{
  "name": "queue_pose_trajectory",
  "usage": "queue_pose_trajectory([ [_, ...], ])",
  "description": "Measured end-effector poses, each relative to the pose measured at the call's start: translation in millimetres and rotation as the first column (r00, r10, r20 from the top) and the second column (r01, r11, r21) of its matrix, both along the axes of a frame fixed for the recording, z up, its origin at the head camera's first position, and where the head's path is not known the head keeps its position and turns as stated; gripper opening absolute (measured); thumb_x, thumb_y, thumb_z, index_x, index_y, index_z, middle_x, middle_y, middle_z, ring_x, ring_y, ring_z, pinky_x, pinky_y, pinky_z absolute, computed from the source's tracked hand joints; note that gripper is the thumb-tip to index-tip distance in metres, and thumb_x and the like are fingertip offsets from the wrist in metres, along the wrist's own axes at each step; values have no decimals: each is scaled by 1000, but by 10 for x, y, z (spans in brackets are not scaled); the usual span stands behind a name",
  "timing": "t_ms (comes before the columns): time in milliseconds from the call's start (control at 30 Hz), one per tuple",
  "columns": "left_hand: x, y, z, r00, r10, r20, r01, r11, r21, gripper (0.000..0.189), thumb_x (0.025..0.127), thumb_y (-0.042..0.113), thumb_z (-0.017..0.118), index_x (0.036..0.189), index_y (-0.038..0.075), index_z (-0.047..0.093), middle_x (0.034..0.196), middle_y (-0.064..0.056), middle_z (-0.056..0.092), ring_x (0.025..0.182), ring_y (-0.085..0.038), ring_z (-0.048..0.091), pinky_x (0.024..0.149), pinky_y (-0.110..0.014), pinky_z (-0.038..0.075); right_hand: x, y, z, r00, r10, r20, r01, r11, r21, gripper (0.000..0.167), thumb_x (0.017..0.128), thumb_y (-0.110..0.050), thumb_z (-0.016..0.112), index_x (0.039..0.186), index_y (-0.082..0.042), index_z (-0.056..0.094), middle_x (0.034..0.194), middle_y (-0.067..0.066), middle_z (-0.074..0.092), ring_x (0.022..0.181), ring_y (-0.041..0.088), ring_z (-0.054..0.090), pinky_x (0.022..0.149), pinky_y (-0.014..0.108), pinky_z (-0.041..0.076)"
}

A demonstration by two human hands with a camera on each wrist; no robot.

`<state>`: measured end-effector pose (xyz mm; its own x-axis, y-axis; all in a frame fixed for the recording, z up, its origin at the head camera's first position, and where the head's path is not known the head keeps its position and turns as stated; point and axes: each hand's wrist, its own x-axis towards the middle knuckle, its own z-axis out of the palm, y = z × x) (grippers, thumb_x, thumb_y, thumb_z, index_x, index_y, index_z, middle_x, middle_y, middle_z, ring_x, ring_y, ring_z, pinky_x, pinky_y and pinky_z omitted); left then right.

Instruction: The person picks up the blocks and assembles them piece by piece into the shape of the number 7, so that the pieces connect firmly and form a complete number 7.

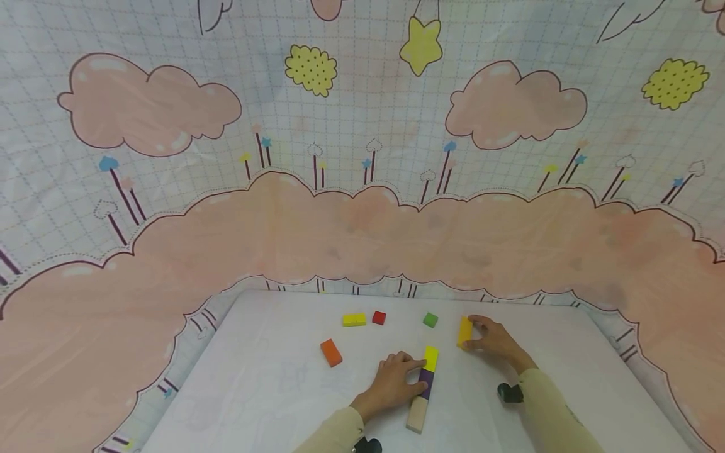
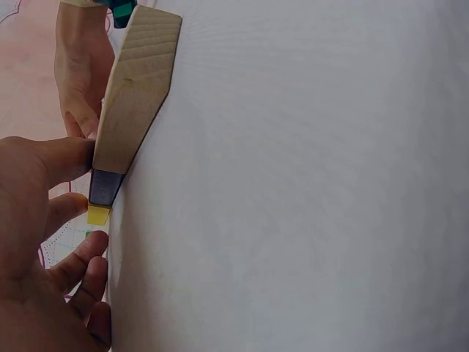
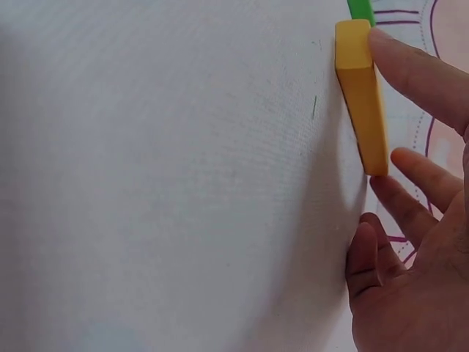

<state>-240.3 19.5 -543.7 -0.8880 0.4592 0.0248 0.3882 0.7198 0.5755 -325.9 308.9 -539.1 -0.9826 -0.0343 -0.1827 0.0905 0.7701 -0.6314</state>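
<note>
Three blocks stand end to end in a row: a bright yellow block, a purple block and a plain wood block nearest me. My left hand touches the left side of this row, thumb at the purple block and index finger at the yellow one. In the left wrist view, the wood block looms large beside the thumb. Farther right, my right hand pinches a yellow-orange block lengthwise, thumb at the near end, fingertips at the far end. The right wrist view shows this block on the table.
A green block, a red block and a yellow block lie toward the back of the white table. An orange block lies left of my left hand. A patterned cloth hangs behind.
</note>
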Motion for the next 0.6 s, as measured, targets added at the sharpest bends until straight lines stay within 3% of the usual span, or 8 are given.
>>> queue_pose_trajectory([
  [600, 5, -2, 23, 1000, 0, -1, 0, 1000, 2, 47, 90, 42, 68, 134, 28, 61, 120, 0, 58, 103, -14, 48, 83, -28, 37, 63, -16, 41, 999, 42, -31, -42, 999, 7, 84, 76, -30, 84, 144, -3, 43, 152, 30, 35, 141, 50, 28, 114, 64, 23],
])
